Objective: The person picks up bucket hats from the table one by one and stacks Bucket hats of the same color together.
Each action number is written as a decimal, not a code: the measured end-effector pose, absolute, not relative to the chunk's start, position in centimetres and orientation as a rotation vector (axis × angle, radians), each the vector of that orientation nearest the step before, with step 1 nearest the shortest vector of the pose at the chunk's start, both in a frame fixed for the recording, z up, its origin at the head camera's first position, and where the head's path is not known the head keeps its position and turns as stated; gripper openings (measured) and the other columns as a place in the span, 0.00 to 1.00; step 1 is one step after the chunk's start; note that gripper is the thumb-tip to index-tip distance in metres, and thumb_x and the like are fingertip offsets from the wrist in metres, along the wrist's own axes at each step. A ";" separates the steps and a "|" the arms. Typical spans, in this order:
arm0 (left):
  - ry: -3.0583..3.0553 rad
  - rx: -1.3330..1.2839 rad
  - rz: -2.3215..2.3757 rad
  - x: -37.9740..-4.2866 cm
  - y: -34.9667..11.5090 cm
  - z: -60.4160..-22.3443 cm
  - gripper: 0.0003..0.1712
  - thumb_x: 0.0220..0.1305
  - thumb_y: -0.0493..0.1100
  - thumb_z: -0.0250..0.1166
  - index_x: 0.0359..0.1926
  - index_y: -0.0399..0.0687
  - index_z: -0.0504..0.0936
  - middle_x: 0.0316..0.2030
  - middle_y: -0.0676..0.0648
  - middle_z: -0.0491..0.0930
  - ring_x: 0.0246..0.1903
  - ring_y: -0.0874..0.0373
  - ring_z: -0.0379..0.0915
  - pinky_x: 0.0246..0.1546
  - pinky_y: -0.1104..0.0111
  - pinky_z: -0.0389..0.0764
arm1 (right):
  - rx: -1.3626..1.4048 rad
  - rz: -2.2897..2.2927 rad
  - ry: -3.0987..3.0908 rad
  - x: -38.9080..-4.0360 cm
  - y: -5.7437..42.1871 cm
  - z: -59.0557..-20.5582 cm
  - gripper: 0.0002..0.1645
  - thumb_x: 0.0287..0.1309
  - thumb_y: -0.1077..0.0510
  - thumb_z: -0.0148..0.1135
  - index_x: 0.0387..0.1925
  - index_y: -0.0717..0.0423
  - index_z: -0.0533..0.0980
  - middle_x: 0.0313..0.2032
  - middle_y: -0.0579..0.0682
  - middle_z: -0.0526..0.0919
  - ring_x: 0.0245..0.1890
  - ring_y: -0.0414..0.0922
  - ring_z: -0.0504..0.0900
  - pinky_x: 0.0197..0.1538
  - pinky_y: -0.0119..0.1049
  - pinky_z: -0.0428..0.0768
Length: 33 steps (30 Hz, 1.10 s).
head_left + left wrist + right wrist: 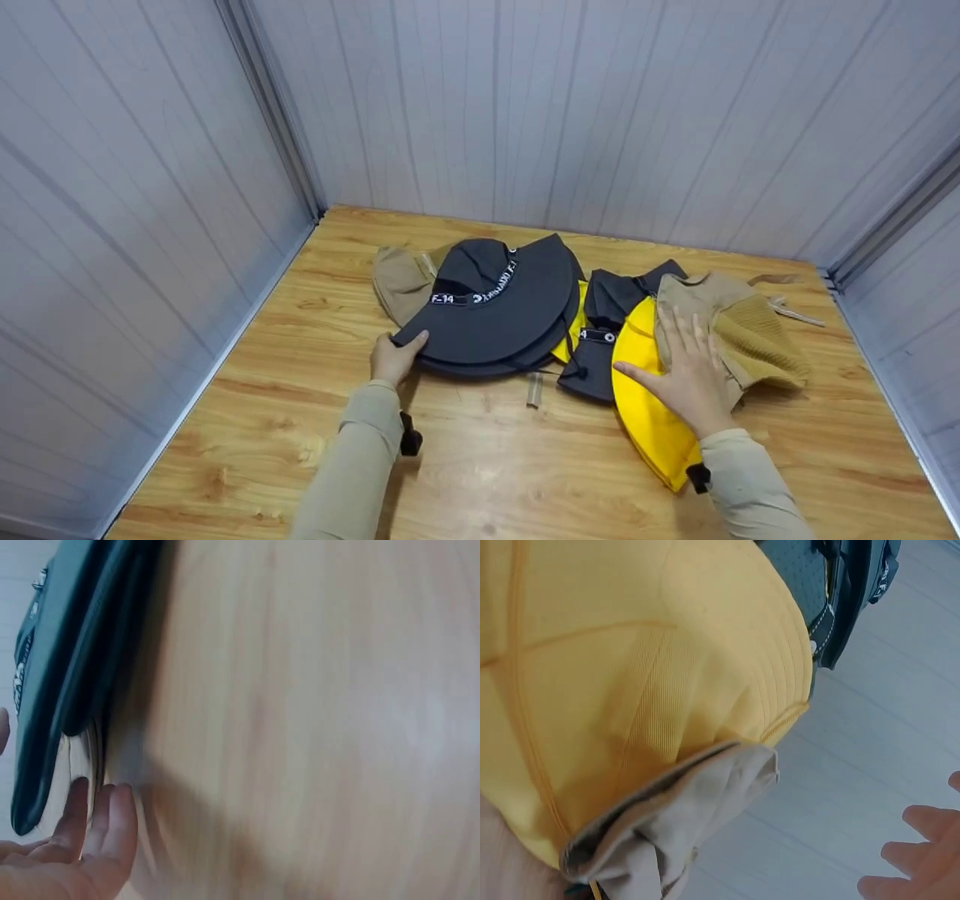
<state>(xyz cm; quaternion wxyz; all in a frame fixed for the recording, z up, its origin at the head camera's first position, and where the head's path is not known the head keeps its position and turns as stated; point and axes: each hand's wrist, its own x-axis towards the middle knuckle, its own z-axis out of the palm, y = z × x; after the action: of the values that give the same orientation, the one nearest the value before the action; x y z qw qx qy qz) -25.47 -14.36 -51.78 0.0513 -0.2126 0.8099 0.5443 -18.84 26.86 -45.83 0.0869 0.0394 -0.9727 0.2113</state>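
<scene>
My left hand (394,360) is at the left corner of a dark grey wide-brimmed hat (480,322) with a lettered band. Its thumb lies over the brim in the head view. The left wrist view shows a gap between thumb and brim, with the fingers (120,829) low beside the pale brim edge. Under the dark hat, a second dark brim and a beige hat (401,281) stick out. My right hand (694,371) spreads its fingers above a yellow hat (645,405) and a beige hat (690,292). In the right wrist view it stands apart from both.
Another dark hat (600,367) lies between the two groups, beside a black cord with a toggle (577,371). A mustard ribbed hat (757,341) and pale straps (799,313) lie at the right. A small strip (534,390) lies in front. Panel walls enclose the wooden table (487,472).
</scene>
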 end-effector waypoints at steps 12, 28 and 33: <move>2.177 -0.755 2.165 -25.3 -12.2 -50.8 0.37 0.63 0.42 0.67 0.67 0.28 0.66 0.65 0.31 0.69 0.66 0.39 0.65 0.69 0.54 0.66 | -0.102 1.156 -2.908 -19.3 24.2 -46.9 0.65 0.51 0.23 0.62 0.79 0.45 0.45 0.77 0.59 0.50 0.76 0.62 0.49 0.72 0.66 0.53; 2.274 -0.546 2.411 -24.5 -8.9 -48.6 0.35 0.72 0.39 0.57 0.74 0.38 0.55 0.73 0.34 0.59 0.73 0.42 0.54 0.74 0.55 0.56 | -0.167 1.585 -2.783 -20.8 21.9 -47.2 0.60 0.57 0.30 0.63 0.79 0.48 0.46 0.77 0.54 0.52 0.77 0.57 0.51 0.77 0.55 0.52; 2.397 -0.391 2.504 -23.7 -7.8 -47.6 0.21 0.70 0.33 0.57 0.62 0.37 0.68 0.62 0.34 0.72 0.61 0.42 0.69 0.64 0.56 0.69 | -0.207 1.723 -2.735 -21.1 21.4 -47.3 0.56 0.61 0.35 0.63 0.78 0.49 0.46 0.77 0.56 0.52 0.77 0.56 0.51 0.77 0.53 0.53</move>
<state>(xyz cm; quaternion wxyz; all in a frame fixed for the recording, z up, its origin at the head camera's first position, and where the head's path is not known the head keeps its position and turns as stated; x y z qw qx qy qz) -23.74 -7.82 -47.64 -0.1725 -0.1103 0.6769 0.7071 -21.08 21.37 -47.34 -0.0488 -0.0638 -0.8434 0.5312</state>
